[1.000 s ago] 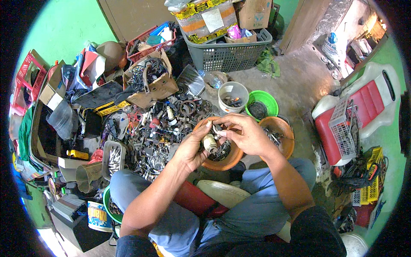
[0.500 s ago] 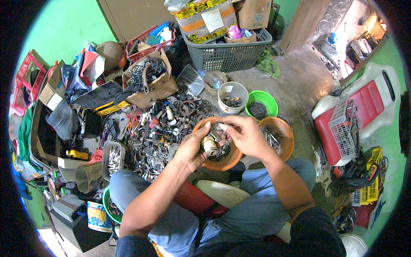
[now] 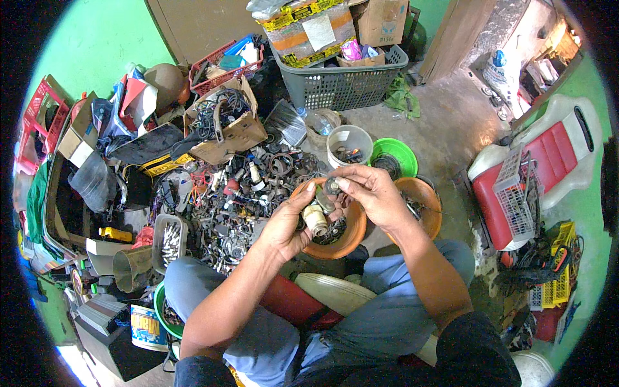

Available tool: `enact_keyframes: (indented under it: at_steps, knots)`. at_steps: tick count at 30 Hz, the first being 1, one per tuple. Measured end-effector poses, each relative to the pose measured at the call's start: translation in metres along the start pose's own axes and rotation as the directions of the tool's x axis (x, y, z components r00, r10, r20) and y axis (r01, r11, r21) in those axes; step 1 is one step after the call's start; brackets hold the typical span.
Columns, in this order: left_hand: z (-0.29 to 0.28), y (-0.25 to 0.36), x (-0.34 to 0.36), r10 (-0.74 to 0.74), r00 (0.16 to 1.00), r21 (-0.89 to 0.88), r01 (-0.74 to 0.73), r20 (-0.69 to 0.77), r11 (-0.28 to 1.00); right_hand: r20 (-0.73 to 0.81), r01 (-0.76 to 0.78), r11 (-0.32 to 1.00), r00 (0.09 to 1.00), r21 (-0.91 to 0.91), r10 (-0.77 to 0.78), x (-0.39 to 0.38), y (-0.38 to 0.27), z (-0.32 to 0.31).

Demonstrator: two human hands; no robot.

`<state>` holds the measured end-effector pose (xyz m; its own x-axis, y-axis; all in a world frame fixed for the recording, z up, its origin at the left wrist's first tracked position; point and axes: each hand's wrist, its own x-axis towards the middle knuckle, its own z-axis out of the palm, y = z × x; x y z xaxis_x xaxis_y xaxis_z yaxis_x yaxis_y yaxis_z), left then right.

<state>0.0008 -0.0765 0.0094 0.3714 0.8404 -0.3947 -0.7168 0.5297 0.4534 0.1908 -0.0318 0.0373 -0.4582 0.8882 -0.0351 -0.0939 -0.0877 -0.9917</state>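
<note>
Above an orange bowl of dark metal bits, my two hands are close together. My left hand is closed around a cream bulb-shaped piece with a metal-looking end; its exact kind is unclear. In my right hand, thumb and fingers pinch a small round dark disc, held just above the cream piece and apart from it. Both hands hide part of the bowl. Left of them spreads a large heap of small mechanical parts.
A white bucket, a green basin and a second orange bowl stand beyond and right. A grey crate is at the back. On my left are a clear tub and cardboard box; a red-white seat sits far right.
My right hand has shifted slightly right and turned, and the round disc now shows its face between the fingers. My left hand still holds the cream piece in nearly the same place.
</note>
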Motion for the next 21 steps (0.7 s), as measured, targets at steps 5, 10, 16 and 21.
enact_keyframes:
  at_steps: [5, 10, 16, 21]
  knots:
    - [0.009, 0.004, -0.002, -0.002, 0.999, -0.001, 0.002, -0.033, 1.000, -0.031, 0.016, 1.000, 0.999, 0.000, -0.016, 0.000, -0.002, -0.003]
    - [0.007, 0.008, 0.006, 0.036, 0.995, -0.165, -0.051, -0.096, 0.985, -0.270, 0.054, 0.999, 0.961, -0.007, -0.053, 0.012, -0.012, -0.020]
    - [-0.002, 0.018, 0.027, 0.079, 0.994, -0.323, -0.101, -0.081, 0.941, -0.511, 0.079, 0.995, 0.854, -0.054, -0.095, 0.036, 0.023, -0.044]
    - [-0.015, 0.018, 0.051, 0.086, 0.983, -0.363, -0.141, -0.164, 0.921, -0.603, -0.077, 0.997, 0.796, -0.008, 0.057, 0.080, 0.091, -0.068]
